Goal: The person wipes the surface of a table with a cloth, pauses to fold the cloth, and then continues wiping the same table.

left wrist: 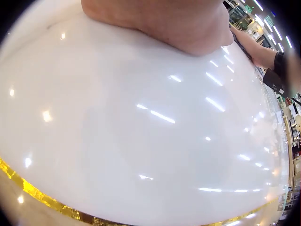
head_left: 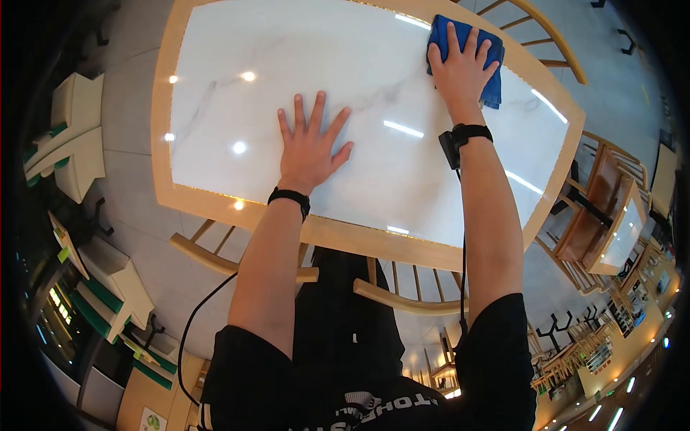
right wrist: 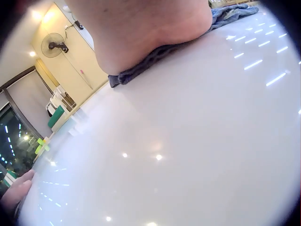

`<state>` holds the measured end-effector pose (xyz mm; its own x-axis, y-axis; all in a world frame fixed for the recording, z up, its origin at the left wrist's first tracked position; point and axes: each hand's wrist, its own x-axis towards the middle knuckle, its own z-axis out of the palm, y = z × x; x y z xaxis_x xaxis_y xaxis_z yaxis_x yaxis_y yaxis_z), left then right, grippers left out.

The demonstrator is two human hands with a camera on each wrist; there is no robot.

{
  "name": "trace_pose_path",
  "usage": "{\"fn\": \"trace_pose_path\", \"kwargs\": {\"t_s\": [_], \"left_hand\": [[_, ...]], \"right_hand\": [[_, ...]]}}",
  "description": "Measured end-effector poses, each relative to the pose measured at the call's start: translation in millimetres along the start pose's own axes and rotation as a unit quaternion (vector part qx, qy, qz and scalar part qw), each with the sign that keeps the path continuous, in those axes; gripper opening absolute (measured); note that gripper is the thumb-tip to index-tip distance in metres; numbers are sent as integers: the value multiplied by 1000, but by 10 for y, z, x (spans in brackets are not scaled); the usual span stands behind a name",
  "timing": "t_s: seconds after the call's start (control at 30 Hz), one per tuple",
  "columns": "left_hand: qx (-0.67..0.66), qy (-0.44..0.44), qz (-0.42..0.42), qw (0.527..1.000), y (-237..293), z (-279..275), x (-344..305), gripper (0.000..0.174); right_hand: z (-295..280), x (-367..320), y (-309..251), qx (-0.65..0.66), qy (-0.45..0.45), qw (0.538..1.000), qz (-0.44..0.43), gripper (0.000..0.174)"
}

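A blue cloth (head_left: 493, 90) lies folded at the far right of the white marbled tabletop (head_left: 374, 57), partly over its wooden edge. My right hand (head_left: 460, 75) rests flat on the cloth with fingers spread. My left hand (head_left: 310, 147) lies on the bare tabletop, left of the cloth, its fingers spread and holding nothing. In the right wrist view the cloth (right wrist: 150, 60) shows under the heel of my right hand (right wrist: 150, 28). The left wrist view shows the heel of my left hand (left wrist: 160, 21) on the glossy surface; its fingers are out of sight.
Wooden chairs stand at the near side (head_left: 410, 298) and far right (head_left: 550, 36) of the table. Another table (head_left: 624, 233) is at the right, and pale seats (head_left: 79, 165) are at the left. A cable (head_left: 188, 337) hangs beside the left arm.
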<state>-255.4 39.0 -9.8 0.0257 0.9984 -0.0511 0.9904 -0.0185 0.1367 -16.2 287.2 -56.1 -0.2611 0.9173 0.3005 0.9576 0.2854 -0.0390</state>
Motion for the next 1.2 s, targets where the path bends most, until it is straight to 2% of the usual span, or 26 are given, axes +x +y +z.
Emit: {"fn": "trace_pose_path", "kwargs": {"t_s": [0.07,0.17,0.77,1.2], "left_hand": [[11,15,6,1000,1,18,0,66],[22,-8,-5,1000,17,-5,5,67],[25,68,5,997,12,55,16,62],[29,99,9,995,6,100,5,60]], "right_hand": [[-59,-127,-55,7,1,1000,-3,65],[-144,-303,-146,13,8,1000,-6,63],[-548,-1206,-538,22,-4,1000,-17,61],[-1016,-2188,-906,48,-42,998,22,61]]}}
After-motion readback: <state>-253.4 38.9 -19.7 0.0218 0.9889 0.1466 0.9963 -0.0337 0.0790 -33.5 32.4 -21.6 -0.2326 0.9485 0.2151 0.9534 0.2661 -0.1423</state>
